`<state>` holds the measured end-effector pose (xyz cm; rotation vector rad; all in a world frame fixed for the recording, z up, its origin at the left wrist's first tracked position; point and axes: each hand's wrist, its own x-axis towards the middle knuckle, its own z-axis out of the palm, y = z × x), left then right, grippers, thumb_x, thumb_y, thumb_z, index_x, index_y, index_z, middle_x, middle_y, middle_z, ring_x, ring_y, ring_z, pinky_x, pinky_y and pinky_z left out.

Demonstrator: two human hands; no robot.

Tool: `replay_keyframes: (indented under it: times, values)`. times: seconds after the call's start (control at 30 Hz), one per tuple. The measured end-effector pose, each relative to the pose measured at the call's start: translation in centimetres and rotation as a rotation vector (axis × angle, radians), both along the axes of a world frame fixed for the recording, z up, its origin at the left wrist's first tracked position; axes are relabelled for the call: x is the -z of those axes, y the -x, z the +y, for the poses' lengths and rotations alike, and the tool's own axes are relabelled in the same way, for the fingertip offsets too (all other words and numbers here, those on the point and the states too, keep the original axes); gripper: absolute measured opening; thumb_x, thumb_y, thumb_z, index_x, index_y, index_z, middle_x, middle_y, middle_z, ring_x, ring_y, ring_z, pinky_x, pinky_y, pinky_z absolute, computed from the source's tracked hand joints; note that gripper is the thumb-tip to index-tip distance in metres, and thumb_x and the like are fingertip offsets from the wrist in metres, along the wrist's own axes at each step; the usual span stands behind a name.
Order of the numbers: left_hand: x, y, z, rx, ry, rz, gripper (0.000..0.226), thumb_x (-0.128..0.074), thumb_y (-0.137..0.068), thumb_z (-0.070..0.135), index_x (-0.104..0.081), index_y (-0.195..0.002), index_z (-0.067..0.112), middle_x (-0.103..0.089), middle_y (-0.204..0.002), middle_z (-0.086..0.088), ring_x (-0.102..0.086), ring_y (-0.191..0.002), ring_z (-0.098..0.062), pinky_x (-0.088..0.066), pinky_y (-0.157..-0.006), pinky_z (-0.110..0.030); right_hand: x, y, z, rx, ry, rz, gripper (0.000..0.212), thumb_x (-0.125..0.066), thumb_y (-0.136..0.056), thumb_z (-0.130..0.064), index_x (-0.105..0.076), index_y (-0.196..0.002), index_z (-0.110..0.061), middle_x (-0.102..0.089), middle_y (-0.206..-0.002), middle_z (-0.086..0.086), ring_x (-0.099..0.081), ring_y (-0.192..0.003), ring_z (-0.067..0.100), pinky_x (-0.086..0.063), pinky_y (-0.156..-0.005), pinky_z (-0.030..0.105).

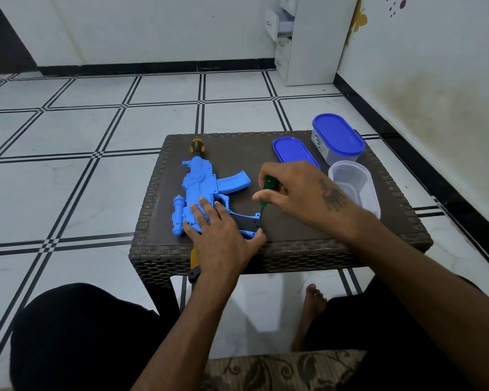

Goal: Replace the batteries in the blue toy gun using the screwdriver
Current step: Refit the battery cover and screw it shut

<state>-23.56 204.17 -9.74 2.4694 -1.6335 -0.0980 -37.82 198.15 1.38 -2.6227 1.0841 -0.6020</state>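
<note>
Early stage I reckon: my left hand (219, 234) lies flat, fingers straight, pinning the hard blue toy gun (201, 193) near the woven table's (294, 249) front-left edge, my right hand (294, 190) grips the green-handled screwdriver (267, 197), tip at the grip's dark cover, batteries not visible.

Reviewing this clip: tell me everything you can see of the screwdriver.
The screwdriver has a translucent green handle, plastic by its look, and a thin dark shaft. It stands nearly upright, leaning slightly, with its tip down on the dark panel at the grip of the blue toy gun on the table. The right hand holds the handle from above, so part of it is hidden. The tip's type is too small to tell.
</note>
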Motion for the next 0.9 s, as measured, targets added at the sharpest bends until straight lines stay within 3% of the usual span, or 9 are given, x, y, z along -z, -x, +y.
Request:
replay_keyframes:
  times: [0.17,0.27,0.4,0.5,0.63,0.77,0.9]
  values:
    - [0.0,0.1,0.0,-0.004,0.005,0.002,0.115,-0.030,-0.070,0.084,-0.017,-0.152,0.004,-0.005,-0.160,-0.022,0.001,-0.148,-0.040,-0.009,-0.114,-0.062,0.0,-0.2,-0.1,-0.139,-0.154,0.068,0.022,-0.044,-0.102,-0.029,-0.056,-0.114,-0.015,-0.055,-0.112,-0.003,-0.057,-0.096,0.014,-0.048,-0.087,0.036]
    - [0.2,0.0,0.0,-0.006,0.008,0.002,0.114,-0.032,-0.071,0.083,-0.017,-0.152,0.004,-0.005,-0.160,-0.022,0.001,-0.148,-0.040,-0.009,-0.114,-0.063,-0.1,-0.6,-0.1,-0.186,-0.112,0.079,0.028,-0.038,-0.103,-0.018,-0.053,-0.126,-0.014,-0.052,-0.121,-0.001,-0.055,-0.101,0.012,-0.046,-0.088,0.030]
    - [0.2,0.0,-0.1,-0.005,0.005,-0.003,0.115,-0.032,-0.071,0.085,-0.016,-0.152,0.004,-0.004,-0.160,-0.022,0.000,-0.148,-0.040,-0.009,-0.114,-0.063,0.3,-0.7,-0.2,-0.154,-0.098,-0.046,0.022,-0.050,-0.093,-0.003,-0.059,-0.108,-0.017,-0.065,-0.096,0.000,-0.064,-0.085,0.015,-0.055,-0.076,0.042]
    - [0.2,0.0,-0.1,-0.008,0.004,-0.009,0.118,-0.021,-0.067,0.086,-0.018,-0.152,0.004,-0.005,-0.160,-0.023,-0.001,-0.148,-0.040,-0.010,-0.114,-0.063,0.2,-0.7,0.0,-0.122,-0.091,-0.111,0.009,-0.060,-0.090,-0.002,-0.064,-0.090,-0.011,-0.066,-0.076,-0.003,-0.061,-0.068,-0.001,-0.053,-0.067,0.036]
    - [0.2,-0.1,-0.1,-0.013,-0.004,-0.002,0.120,-0.014,-0.063,0.085,-0.018,-0.152,0.004,-0.006,-0.160,-0.023,-0.001,-0.148,-0.040,-0.010,-0.113,-0.063,0.2,-1.1,0.2,-0.090,-0.090,-0.161,0.005,-0.065,-0.090,-0.008,-0.068,-0.086,-0.009,-0.055,-0.058,-0.018,-0.058,-0.059,-0.009,-0.053,-0.062,0.031]
    - [0.2,-0.1,0.0,-0.005,0.001,0.000,0.114,-0.032,-0.071,0.084,-0.018,-0.152,0.004,-0.006,-0.160,-0.022,-0.001,-0.148,-0.040,-0.010,-0.114,-0.063,0.0,-1.3,0.0,-0.037,-0.115,-0.163,0.007,-0.071,-0.087,-0.019,-0.069,-0.086,-0.012,-0.052,-0.055,-0.020,-0.056,-0.055,0.001,-0.053,-0.064,0.036]
    - [0.0,-0.1,0.0,-0.002,-0.001,0.007,0.113,-0.034,-0.072,0.083,-0.016,-0.152,0.004,-0.004,-0.160,-0.022,0.001,-0.148,-0.040,-0.010,-0.115,-0.063,-0.1,-1.1,0.1,-0.016,-0.101,-0.135,0.011,-0.071,-0.087,-0.025,-0.068,-0.087,-0.015,-0.062,-0.064,-0.010,-0.059,-0.061,0.009,-0.053,-0.065,0.037]
